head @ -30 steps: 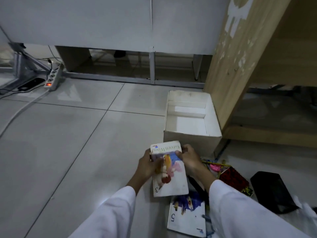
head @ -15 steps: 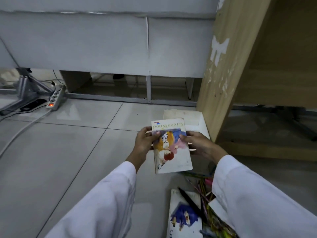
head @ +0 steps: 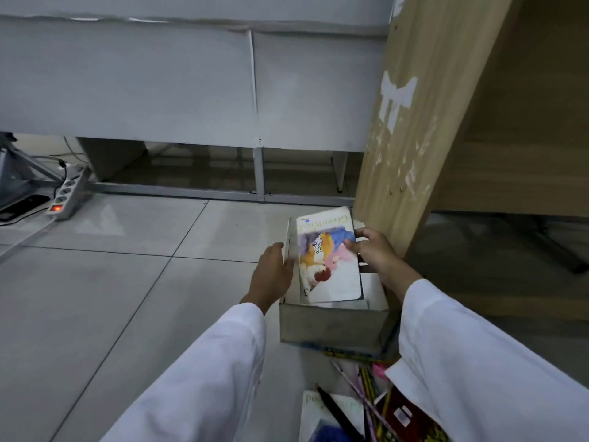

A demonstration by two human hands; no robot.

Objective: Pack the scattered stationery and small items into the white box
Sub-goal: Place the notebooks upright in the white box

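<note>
Now right hand (head: 377,253) lowers book (head: 328,263) into white box (head: 331,327).

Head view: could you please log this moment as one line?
right hand holds book | book partly in white box | left hand on box wall

So the only readable stuff is on the books. The illustrated book (head: 328,260) the right hand (head: 376,253) holds tilted in the white box (head: 331,327) says "GreenWood" along its far edge, upside down, plus a "3" at its near left corner. The second book (head: 328,413) on the floor shows just "od"; rest is cut off.
</note>
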